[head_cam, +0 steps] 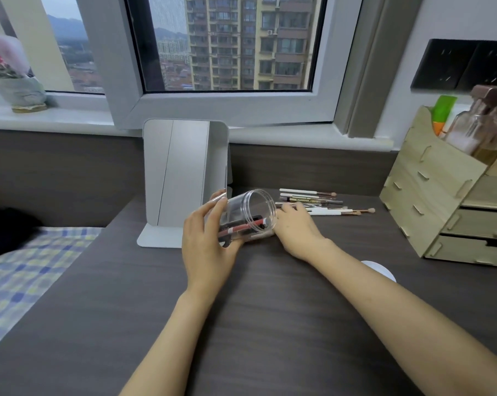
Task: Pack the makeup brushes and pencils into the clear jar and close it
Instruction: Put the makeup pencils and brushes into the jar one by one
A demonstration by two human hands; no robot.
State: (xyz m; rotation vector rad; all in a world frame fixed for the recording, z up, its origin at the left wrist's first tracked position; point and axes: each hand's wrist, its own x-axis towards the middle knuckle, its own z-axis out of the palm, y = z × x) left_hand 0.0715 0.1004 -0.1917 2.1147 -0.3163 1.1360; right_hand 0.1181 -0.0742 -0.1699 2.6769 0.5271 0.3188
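Left grip (207, 241) clamps tilted clear jar (248, 214), pencils (245, 225) inside; right grip (294, 224) unclear.

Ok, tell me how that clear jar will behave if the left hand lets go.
The clear jar is round and tipped on its side, so it would probably roll. It looks like light, rigid plastic. The pencils inside could slide toward its open mouth.

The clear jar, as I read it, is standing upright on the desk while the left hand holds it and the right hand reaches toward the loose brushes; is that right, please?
Not quite. In the head view the clear jar is tipped on its side, mouth toward the loose brushes, not upright. The rest holds: the left hand holds it and the right hand reaches toward the brushes.
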